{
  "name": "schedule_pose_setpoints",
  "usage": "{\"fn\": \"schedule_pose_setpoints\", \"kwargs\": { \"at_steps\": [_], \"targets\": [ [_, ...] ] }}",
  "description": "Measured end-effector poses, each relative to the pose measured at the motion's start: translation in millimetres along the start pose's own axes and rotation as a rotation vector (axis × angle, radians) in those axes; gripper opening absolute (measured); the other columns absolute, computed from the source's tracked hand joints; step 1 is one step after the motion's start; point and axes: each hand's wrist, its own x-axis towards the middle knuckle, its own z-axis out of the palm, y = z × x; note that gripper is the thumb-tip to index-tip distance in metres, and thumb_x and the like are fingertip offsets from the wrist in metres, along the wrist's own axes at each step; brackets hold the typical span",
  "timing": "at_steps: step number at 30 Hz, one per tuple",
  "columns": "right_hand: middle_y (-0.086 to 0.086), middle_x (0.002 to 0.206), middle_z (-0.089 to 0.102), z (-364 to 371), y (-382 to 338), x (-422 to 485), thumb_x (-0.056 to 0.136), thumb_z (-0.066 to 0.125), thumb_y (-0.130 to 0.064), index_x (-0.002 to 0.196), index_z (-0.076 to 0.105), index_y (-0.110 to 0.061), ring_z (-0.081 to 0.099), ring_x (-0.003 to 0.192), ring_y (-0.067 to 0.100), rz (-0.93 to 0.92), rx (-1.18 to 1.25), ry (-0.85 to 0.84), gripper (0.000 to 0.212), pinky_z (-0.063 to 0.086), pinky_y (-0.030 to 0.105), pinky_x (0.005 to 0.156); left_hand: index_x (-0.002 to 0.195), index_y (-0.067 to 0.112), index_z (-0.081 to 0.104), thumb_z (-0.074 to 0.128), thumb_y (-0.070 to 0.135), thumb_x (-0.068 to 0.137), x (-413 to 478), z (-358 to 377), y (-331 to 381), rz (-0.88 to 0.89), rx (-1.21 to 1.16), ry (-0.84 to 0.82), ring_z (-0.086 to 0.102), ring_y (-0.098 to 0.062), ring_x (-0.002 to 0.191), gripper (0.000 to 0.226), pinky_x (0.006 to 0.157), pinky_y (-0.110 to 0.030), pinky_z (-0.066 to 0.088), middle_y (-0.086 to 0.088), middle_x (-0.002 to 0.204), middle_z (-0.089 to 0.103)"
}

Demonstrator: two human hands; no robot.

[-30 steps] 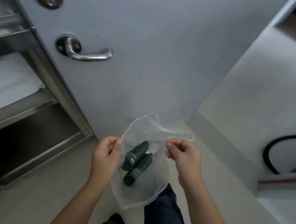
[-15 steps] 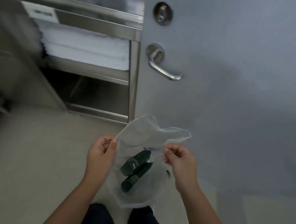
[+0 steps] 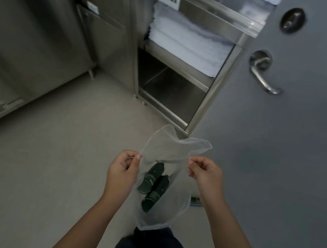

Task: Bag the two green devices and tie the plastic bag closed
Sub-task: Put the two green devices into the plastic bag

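A clear plastic bag (image 3: 176,149) hangs in front of me with its mouth up. Two dark green devices (image 3: 155,185) lie side by side inside it, near the bottom. My left hand (image 3: 123,172) pinches the bag's left upper edge between thumb and fingers. My right hand (image 3: 205,175) pinches the right upper edge. The bag's top flaps stand loose above both hands.
A grey door (image 3: 287,135) with a metal lever handle (image 3: 263,73) and a lock stands at the right. A steel shelf unit (image 3: 207,100) holding folded white towels (image 3: 188,40) is ahead. Steel cabinets (image 3: 36,41) line the left. My dark trouser legs show below.
The view has swung left: the door slid to the right and the shelf unit and cabinets came into view. Both hands keep the same hold on the bag.
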Motion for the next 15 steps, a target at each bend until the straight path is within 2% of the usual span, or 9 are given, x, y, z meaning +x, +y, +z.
{"fn": "schedule_pose_setpoints", "kwargs": {
  "at_steps": [3, 7, 10, 15],
  "targets": [
    [0.006, 0.061, 0.058, 2.9, 6.3, -12.6, 0.082, 0.057, 0.006, 0.07, 0.062, -0.014, 0.054, 0.045, 0.0, -0.007, -0.033, -0.066, 0.024, 0.048, 0.012, 0.049, 0.078, 0.013, 0.057, 0.051, 0.015, 0.091, -27.6, -18.5, -15.0, -0.019, -0.015, 0.1, 0.035, -0.004, 0.04, 0.014, 0.04, -0.019, 0.031, 0.011, 0.042, 0.044],
    [0.006, 0.062, 0.059, 2.3, 13.6, -27.4, 0.082, 0.058, 0.005, 0.071, 0.062, -0.014, 0.054, 0.055, 0.012, -0.018, -0.09, -0.167, 0.022, 0.049, 0.012, 0.05, 0.076, 0.013, 0.057, 0.051, 0.013, 0.091, -64.4, -33.8, -27.3, -0.069, -0.072, 0.26, 0.034, -0.005, 0.038, 0.016, 0.038, -0.018, 0.031, 0.01, 0.041, 0.042],
    [0.007, 0.062, 0.058, 1.1, 18.1, -38.7, 0.082, 0.058, 0.004, 0.078, 0.063, -0.007, 0.054, 0.057, 0.015, -0.035, -0.122, -0.271, 0.013, 0.049, 0.011, 0.05, 0.076, 0.014, 0.057, 0.052, 0.015, 0.091, -91.5, -38.0, -29.3, -0.071, -0.086, 0.366, 0.034, -0.005, 0.039, 0.016, 0.038, -0.019, 0.031, 0.01, 0.043, 0.041],
    [0.006, 0.061, 0.059, -6.3, 20.3, -42.0, 0.082, 0.059, 0.003, 0.071, 0.063, -0.016, 0.055, 0.052, 0.009, -0.093, -0.194, -0.483, 0.021, 0.049, 0.012, 0.051, 0.077, 0.014, 0.057, 0.052, 0.015, 0.091, -141.4, -20.2, -32.2, -0.058, -0.13, 0.566, 0.033, -0.005, 0.039, 0.015, 0.038, -0.018, 0.031, 0.007, 0.046, 0.04]
  ]
}}
